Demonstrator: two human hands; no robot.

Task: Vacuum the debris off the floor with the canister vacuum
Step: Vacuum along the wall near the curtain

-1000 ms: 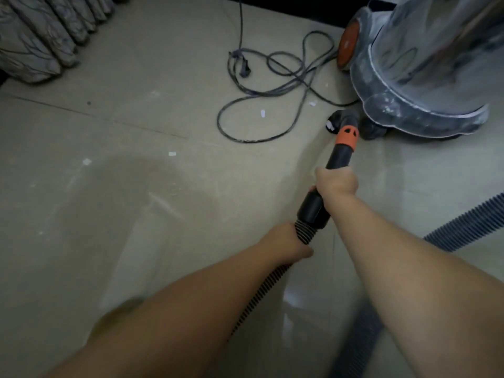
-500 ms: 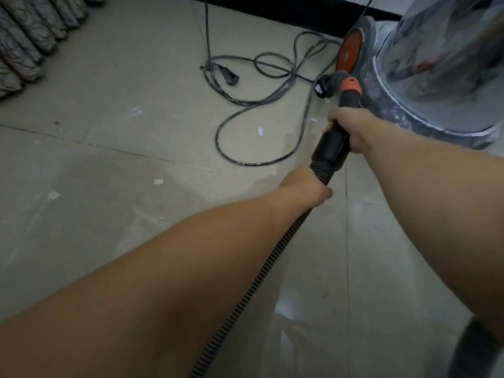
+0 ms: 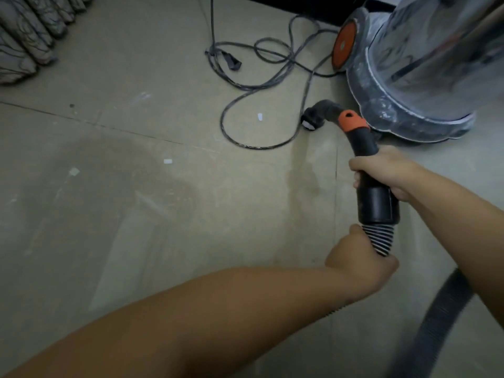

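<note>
Lettering is not showing legibly on the dusty grey canister vacuum with an orange wheel [image 3: 409,77]; right hand [image 3: 387,173] is gripping the black rigid wand with an orange collar [image 3: 365,148], fingers curled round it; left hand [image 3: 357,257] is clasping the ribbed black hose [image 3: 377,238] just below; black curved nozzle [image 3: 317,117] is lying beside the looped grey power cord [image 3: 245,88]; white debris flecks [image 3: 167,161] are dotting the beige tiled floor [image 3: 136,214]; patterned grey curtain folds [image 3: 24,36] are hanging at upper left.

grey patterned curtain folds [image 3: 26,36] hang at the floor's far-left corner.
</note>
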